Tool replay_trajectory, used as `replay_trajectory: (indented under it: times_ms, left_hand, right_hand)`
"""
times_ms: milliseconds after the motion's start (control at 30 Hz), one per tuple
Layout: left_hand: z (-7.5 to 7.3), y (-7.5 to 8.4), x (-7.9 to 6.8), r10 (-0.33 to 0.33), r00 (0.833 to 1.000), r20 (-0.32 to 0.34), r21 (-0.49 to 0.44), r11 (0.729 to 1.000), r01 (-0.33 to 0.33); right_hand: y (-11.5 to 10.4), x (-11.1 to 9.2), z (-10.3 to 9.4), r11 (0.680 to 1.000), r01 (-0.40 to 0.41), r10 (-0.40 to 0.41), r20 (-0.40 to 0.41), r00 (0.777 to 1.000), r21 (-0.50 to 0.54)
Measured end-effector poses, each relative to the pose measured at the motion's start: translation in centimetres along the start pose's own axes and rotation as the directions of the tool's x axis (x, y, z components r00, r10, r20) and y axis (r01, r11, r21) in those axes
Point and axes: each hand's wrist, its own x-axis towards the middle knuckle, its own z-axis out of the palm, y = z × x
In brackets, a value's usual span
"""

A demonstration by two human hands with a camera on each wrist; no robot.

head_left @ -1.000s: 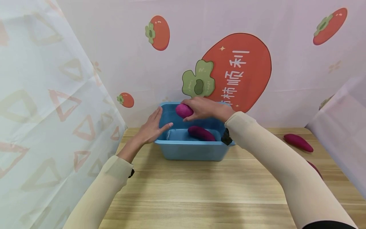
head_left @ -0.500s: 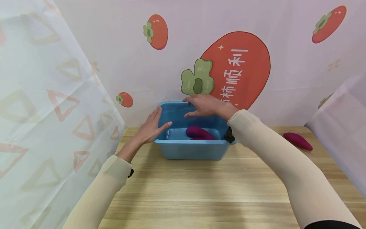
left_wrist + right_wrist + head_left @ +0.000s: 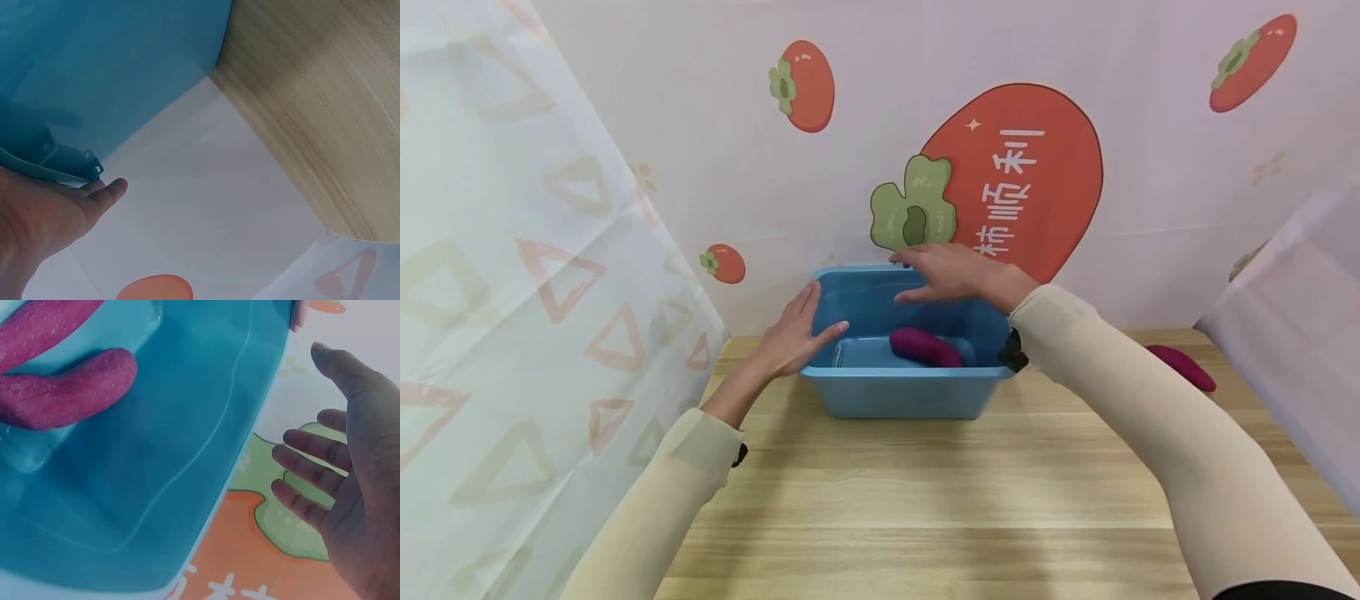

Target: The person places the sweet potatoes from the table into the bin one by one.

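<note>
- The tub (image 3: 904, 395) sits at the middle of the head view, on the table (image 3: 865, 500).
- The left hand (image 3: 786, 340), left of centre, touches the tub's left rim, fingers straight and thumb spread away from them.
- The right hand (image 3: 953, 271) hangs above the tub's far side, just right of centre, its fingers spread and relaxed, thumb apart.
- Two sweet potatoes (image 3: 72, 394) lie inside the tub, at upper left of the right wrist view, close together.
- Another sweet potato (image 3: 1185, 368) lies on the table at right of the head view, partly behind the right sleeve (image 3: 1150, 442).
- A cloth (image 3: 715, 125) printed with persimmons hangs behind, across the upper frame.
</note>
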Motion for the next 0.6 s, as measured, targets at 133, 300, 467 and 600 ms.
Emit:
replay_trajectory:
  times_ms: [133,300,467,600]
  left_hand:
    - [-0.1,0.0,-0.1,0.002,1.000,-0.002,-0.002,1.000,-0.002]
    - [-0.3,0.1,-0.1,0.004,1.000,0.001,-0.007,1.000,-0.004]
    - [-0.5,0.3,-0.2,0.011,1.000,0.012,-0.003,1.000,-0.011]
    - [-0.6,0.3,-0.1,0.019,1.000,0.023,0.018,1.000,-0.019]
  right_hand:
    - [0.3,-0.5,-0.2,1.000,-0.014,0.014,-0.011,1.000,0.007]
    - [0.9,-1.1,-0.4,1.000,-0.029,0.029,-0.013,0.999,0.005]
    - [1.4,-1.7,-0.5,0.999,-0.030,0.030,-0.017,0.999,0.013]
    - [1.7,-2.0,-0.5,1.000,-0.023,0.023,-0.016,1.000,0.020]
